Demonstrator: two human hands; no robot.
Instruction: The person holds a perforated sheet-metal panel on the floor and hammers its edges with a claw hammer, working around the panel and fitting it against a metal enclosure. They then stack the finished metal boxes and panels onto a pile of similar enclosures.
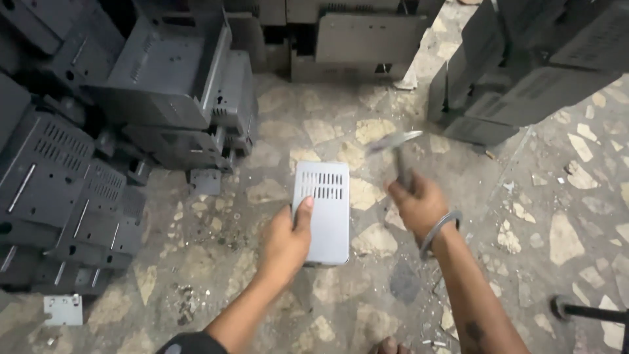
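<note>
My left hand (288,239) grips the left edge of a light grey metal cover (322,213) with rows of vent slots near its top, holding it over the stone floor. My right hand (419,206), with a metal bangle on the wrist, is closed around the handle of a hammer (396,147). The hammer's head is raised and blurred, just right of the cover's top edge.
Stacks of dark grey metal casings (157,78) fill the left side, and more of them (537,72) stand at the upper right and along the back. A small grey plate (63,309) lies at the lower left. A dark rod (590,311) lies at the lower right.
</note>
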